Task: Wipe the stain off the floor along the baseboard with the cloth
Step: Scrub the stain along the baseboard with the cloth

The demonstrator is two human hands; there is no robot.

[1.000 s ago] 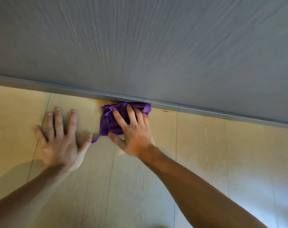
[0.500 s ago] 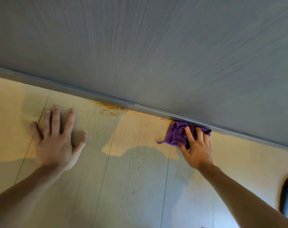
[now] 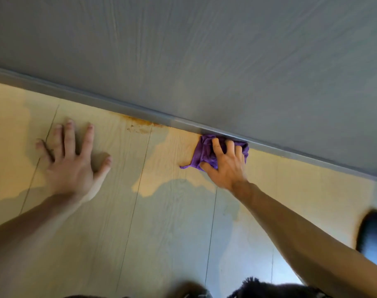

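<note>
Head view: my right hand [image 3: 226, 166] spread over purple cloth [image 3: 201, 152], fingers curled into folds, pinning it to floor [image 3: 174, 222] tight against baseboard [image 3: 123, 105]. My left hand [image 3: 72, 160] flat, fingers splayed, holding nothing, braced on floor well apart to left. Orange stain [image 3: 140, 125] on floor hard along baseboard, between hands, nearer cloth, uncovered. Step, as I judge: mid-wipe, cloth off stain. Next move: slide cloth left along baseboard edge, keep pressure down, scrub over stain
</note>
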